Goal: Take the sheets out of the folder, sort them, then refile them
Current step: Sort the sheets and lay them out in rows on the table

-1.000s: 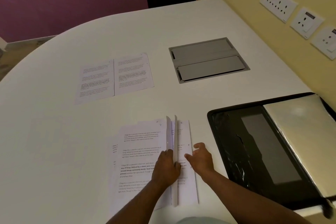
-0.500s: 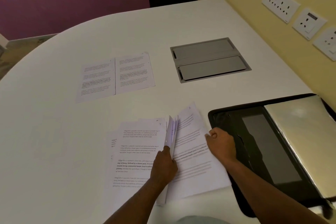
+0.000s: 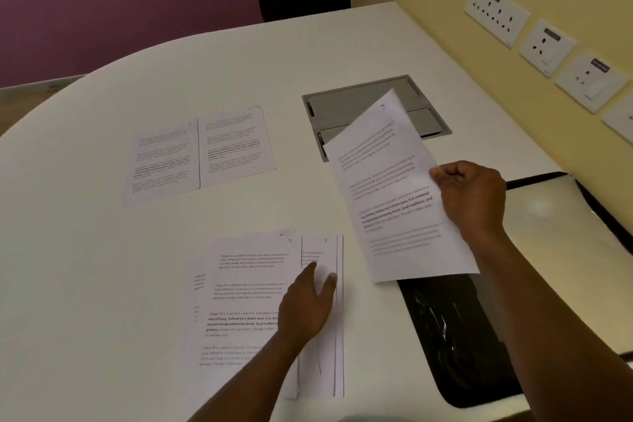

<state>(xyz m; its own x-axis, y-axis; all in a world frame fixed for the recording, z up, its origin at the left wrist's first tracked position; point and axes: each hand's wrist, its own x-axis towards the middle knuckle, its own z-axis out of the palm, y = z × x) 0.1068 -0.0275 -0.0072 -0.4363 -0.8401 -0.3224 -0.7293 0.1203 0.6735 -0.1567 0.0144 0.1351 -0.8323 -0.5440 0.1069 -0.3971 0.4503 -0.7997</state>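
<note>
- My right hand (image 3: 471,197) is curled round the right edge of one printed sheet (image 3: 394,195), pinching it so it hangs tilted in the air, clear of the white table (image 3: 102,284).
- That sheet's upper corner overlaps the grey cable hatch (image 3: 346,103) set in the tabletop, and its lower corner overlaps the open black folder (image 3: 455,336) at my right.
- My left hand (image 3: 305,307) lies flat on the loose stack of sheets (image 3: 246,298) in front of me, fingers straight and spread a little, pressing the pile down rather than gripping it.
- The stack is fanned, with several edges showing along its right side, just beside my fingertips.
- Two more sheets (image 3: 202,154) lie side by side, touching, farther out on the table, well apart from both hands.
- Wall sockets (image 3: 496,12) line the yellow wall to the right.
</note>
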